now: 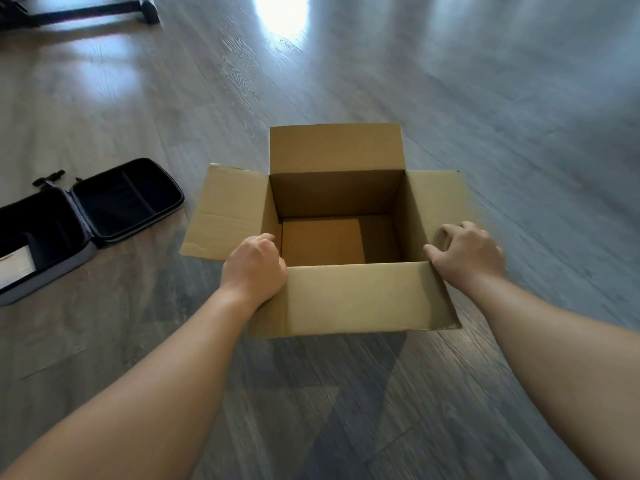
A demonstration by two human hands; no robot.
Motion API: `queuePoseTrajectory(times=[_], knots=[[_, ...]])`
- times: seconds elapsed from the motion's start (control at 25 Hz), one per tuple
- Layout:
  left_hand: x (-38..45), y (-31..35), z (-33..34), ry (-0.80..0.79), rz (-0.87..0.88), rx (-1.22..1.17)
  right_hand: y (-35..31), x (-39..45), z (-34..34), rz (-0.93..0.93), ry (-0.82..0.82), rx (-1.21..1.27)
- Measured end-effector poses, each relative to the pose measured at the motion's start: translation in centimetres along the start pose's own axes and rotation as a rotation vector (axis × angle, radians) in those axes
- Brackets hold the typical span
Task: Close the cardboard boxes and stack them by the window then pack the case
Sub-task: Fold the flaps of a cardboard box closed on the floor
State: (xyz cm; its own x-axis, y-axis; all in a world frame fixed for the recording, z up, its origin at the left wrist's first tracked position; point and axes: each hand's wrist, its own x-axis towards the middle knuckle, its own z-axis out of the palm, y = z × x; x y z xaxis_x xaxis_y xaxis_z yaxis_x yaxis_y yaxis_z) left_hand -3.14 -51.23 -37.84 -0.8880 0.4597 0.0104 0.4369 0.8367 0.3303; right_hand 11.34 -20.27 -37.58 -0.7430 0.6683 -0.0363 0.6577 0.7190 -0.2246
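An open cardboard box stands on the wooden floor in front of me, all of its flaps spread outward and nothing inside. My left hand grips the near left corner of the box, fingers curled over the left flap's base. My right hand grips the near right corner, fingers curled over the right flap. A dark grey case lies open and flat on the floor to the left, its black lining showing.
A black stand with a wheel sits on the floor at the far left. Bright light reflects on the floor beyond the box. A white card lies in the case's near half.
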Motion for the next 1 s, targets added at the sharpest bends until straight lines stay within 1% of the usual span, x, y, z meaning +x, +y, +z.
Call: queuePoseTrajectory(times=[0.12,0.24,0.36,0.44,0.52,0.64,0.76,0.92,1.0], knots=[[-1.3,-2.5,-1.5,0.008,-0.048,0.046,-1.7,-0.6,0.4,0.024,-0.066,-0.030],[-2.0,-4.6,-2.4,0.025,-0.110,0.045,-4.3,-0.9,0.8,0.047,-0.122,-0.006],[-2.7,-6.9,-3.3,0.071,-0.168,0.021,-6.9,-1.6,1.1,0.032,-0.127,-0.010],[-3.0,-9.1,-4.2,0.130,-0.236,0.039,-7.8,-1.8,1.0,0.026,-0.071,-0.023],[-3.2,-11.4,-5.3,0.159,-0.352,0.089,-8.3,-1.8,0.7,0.016,0.013,-0.037],[-3.8,-14.1,-6.5,0.115,-0.454,0.131,-9.4,-1.8,0.3,-0.016,0.101,-0.036],[-4.2,-14.4,-7.0,0.125,-0.536,0.037,-11.2,-2.3,0.0,-0.076,0.179,-0.022],[-4.6,-14.6,-7.9,0.137,-0.697,-0.009,-13.6,-2.5,-0.9,-0.221,0.271,0.033],[-4.9,-14.6,-8.6,0.163,-0.705,-0.047,-15.3,-2.7,-1.3,-0.282,0.290,0.097]])
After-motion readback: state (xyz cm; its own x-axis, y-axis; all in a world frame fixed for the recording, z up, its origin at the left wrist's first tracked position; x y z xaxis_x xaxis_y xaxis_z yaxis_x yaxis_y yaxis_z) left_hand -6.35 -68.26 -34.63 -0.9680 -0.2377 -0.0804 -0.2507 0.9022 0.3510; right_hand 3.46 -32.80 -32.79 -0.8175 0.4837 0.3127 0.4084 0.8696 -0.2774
